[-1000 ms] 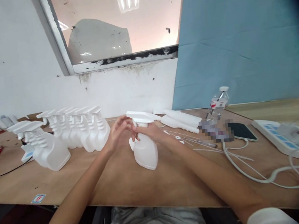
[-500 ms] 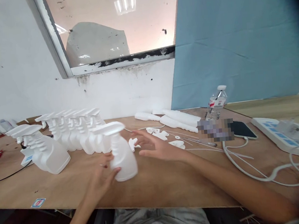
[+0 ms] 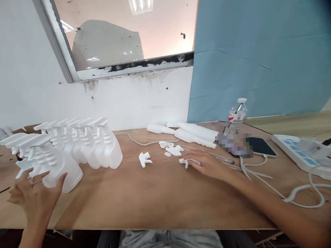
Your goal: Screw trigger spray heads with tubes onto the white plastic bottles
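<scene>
At the left, my left hand (image 3: 36,193) is open, fingers and thumb spread, just in front of a white spray bottle (image 3: 68,175) standing upright. Whether the fingertips touch it I cannot tell. Behind that bottle a row of several similar spray bottles (image 3: 106,150) stands with trigger heads on. To the right of centre, my right hand (image 3: 208,164) is closed on a small white trigger sprayer part (image 3: 185,161) low over the table. Between the hands lies a white spray head (image 3: 144,159). Other small white sprayer parts (image 3: 173,150) lie behind my right fingers.
Several headless white bottles (image 3: 195,133) lie on their sides near the wall. Behind my right hand are a clear water bottle (image 3: 237,115), a phone (image 3: 260,146) and a pen (image 3: 223,159). A power strip (image 3: 304,154) with white cables (image 3: 294,199) occupies the right side.
My left hand has carried the spray bottle left to the other bottles and opened from it. My right hand has moved right and down and taken hold of a small white sprayer part.
</scene>
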Action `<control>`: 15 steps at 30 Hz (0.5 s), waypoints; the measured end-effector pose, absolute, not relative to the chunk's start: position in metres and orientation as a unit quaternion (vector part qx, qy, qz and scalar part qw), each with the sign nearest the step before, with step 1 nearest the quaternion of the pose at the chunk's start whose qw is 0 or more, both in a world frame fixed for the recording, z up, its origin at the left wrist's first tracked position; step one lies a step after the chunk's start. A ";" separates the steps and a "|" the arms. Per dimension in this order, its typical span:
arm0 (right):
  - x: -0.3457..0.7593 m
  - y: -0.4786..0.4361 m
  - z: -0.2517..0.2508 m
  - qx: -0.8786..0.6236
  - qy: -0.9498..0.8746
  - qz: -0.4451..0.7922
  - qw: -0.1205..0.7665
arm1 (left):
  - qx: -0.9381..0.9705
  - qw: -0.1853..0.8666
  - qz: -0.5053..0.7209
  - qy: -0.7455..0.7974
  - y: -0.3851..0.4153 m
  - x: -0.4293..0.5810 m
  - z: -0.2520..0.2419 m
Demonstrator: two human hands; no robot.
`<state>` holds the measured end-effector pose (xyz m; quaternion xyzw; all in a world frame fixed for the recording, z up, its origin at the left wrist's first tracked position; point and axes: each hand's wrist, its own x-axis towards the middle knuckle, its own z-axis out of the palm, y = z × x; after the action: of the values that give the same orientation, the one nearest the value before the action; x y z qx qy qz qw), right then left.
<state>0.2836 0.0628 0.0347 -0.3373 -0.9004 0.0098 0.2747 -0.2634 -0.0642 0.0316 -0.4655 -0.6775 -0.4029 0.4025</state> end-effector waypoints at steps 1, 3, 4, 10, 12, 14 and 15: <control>0.287 0.071 0.039 -0.343 -0.901 -0.004 0.267 | -0.453 0.428 -0.412 -0.665 -0.065 -0.255 0.036; 0.292 0.088 0.048 -0.373 -0.894 -0.014 0.247 | -0.469 0.463 -0.443 -0.607 -0.063 -0.230 0.046; 0.292 0.097 0.053 -0.391 -0.890 -0.011 0.235 | -0.511 0.444 -0.457 -0.577 -0.060 -0.214 0.049; 0.258 0.126 0.050 -0.407 -0.890 -0.006 0.205 | -0.806 0.188 -0.296 -0.476 0.003 -0.097 0.038; 0.242 0.125 0.038 -0.408 -0.893 -0.032 0.186 | -0.836 0.148 -0.234 -0.474 0.033 -0.068 0.027; 0.231 0.121 0.027 -0.417 -0.893 -0.067 0.154 | -0.842 0.074 -0.237 -0.479 0.061 -0.048 0.016; 0.228 0.119 0.022 -0.421 -0.893 -0.081 0.137 | -0.834 0.029 -0.259 -0.486 0.072 -0.041 0.011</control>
<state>0.2283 0.1194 0.0222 -0.4211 -0.8928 -0.0813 0.1374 -0.0411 0.0724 0.0112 -0.8340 -0.4864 -0.2587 0.0286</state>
